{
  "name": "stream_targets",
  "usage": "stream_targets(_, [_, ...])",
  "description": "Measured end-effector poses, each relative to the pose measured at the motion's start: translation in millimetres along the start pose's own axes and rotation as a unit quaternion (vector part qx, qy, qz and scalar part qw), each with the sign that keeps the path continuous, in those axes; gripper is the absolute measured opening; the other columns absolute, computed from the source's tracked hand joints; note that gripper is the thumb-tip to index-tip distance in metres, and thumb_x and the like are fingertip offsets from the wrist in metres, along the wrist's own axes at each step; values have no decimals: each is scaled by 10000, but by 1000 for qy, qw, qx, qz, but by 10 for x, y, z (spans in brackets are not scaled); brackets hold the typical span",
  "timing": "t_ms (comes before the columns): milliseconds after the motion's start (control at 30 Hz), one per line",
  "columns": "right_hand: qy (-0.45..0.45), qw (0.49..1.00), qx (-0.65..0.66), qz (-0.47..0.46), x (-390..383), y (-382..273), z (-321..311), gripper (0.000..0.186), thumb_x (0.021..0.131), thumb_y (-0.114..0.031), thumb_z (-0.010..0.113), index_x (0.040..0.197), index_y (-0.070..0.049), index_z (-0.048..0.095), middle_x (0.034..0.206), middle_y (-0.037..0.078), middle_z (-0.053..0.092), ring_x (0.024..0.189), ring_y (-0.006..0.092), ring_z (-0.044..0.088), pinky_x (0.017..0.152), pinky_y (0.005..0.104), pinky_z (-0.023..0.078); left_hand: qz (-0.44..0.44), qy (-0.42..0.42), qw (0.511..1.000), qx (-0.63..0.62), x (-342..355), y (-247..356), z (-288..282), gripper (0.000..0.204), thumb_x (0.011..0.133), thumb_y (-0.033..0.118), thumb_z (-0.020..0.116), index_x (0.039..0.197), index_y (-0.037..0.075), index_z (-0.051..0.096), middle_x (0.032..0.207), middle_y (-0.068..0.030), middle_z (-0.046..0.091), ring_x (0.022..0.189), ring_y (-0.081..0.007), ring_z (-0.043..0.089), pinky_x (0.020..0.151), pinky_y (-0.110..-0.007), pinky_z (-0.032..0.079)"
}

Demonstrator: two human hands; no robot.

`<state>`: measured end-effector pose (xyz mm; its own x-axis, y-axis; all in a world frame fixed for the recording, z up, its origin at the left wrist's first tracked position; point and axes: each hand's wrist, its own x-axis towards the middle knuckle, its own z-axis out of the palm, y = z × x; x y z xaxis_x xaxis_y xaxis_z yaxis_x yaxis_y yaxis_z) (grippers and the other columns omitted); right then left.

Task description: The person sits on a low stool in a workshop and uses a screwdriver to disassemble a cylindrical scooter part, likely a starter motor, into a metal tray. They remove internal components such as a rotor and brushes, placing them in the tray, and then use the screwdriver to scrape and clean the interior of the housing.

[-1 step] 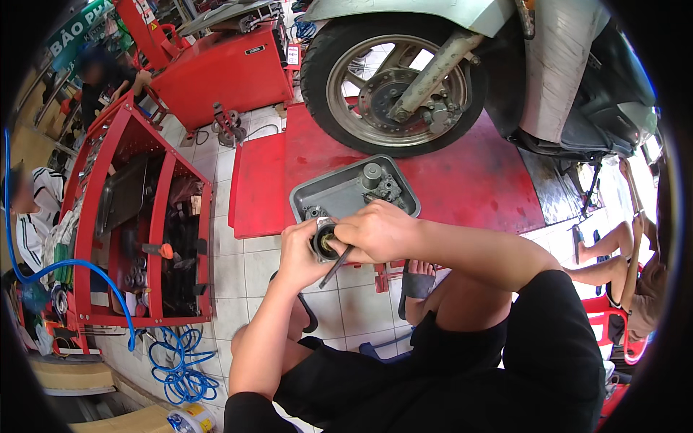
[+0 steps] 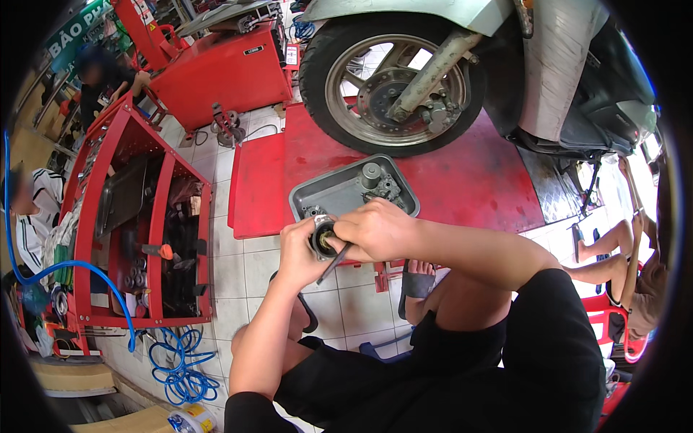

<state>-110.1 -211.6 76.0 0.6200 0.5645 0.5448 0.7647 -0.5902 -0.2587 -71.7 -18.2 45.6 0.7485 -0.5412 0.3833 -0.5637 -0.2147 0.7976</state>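
Observation:
Above the near edge of a grey metal tray [image 2: 317,193], my left hand [image 2: 294,254] is closed around a round, hollow metal housing [image 2: 318,242] with a dark inside. Something yellowish shows within its opening. My right hand [image 2: 380,231] comes in from the right, its fingers pinched at the mouth of the housing. A thin dark rod-like tool [image 2: 333,265] sticks out below these fingers, slanting down to the left; its other end is hidden. In the tray lies a metal assembly with a cylindrical cap [image 2: 371,173], and a smaller metal part [image 2: 315,211] sits just past my left hand.
The tray rests on a red lift platform [image 2: 476,191], below a scooter's front wheel [image 2: 393,86]. To the left stands a red tool cart [image 2: 148,312], with a blue air hose [image 2: 180,361] coiled on the tiles. Other people are at the left and right edges.

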Motion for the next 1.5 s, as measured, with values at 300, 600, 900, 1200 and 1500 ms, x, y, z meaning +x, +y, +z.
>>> stream_targets(300, [9, 999, -51, -1, -44, -102, 89, 306, 893, -252, 682, 768, -29, 515, 682, 127, 604, 574, 325, 649, 497, 434, 505, 88, 84, 989, 79, 33, -5, -6, 365, 603, 150, 882, 899, 45, 698, 850, -98, 717, 810, -304, 710, 729, -361, 559])
stream_targets(600, [-13, 998, -27, 57, -15, -163, 111, 287, 932, -235, 644, 801, -25, 499, 711, 167, 637, 582, 376, 653, 514, 483, 506, 27, 151, 988, 26, -98, -38, 167, 339, 677, 193, 851, 916, 11, 693, 886, -147, 714, 838, -331, 709, 772, -377, 561])
stream_targets(900, [-15, 990, 15, 140, 199, -6, 75, 338, 928, -332, 618, 949, 3, 661, 756, 205, 671, 665, 408, 663, 615, 514, 523, -60, 156, 986, -2, 21, -44, 15, 350, 638, 59, 837, 951, 8, 689, 864, -99, 710, 790, -189, 696, 740, -309, 544])
stream_targets(1200, [-149, 896, 32, 417, -94, 939, 570, 394, 868, -365, 654, 853, 22, 722, 901, 258, 702, 872, 420, 686, 811, 486, 547, -326, 410, 748, -407, 147, -772, -451, 247, 773, 0, 781, 991, 35, 669, 894, -94, 701, 761, -206, 690, 620, -384, 577])
stream_targets(1500, [-258, 879, 24, 399, -125, 1157, 1177, 426, 785, -370, 743, 972, 12, 722, 1001, 260, 706, 1000, 413, 680, 918, 481, 541, -347, 428, 714, -431, 142, -772, -485, 233, 788, -4, 769, 999, 25, 674, 897, -89, 704, 769, -206, 684, 664, -398, 569])
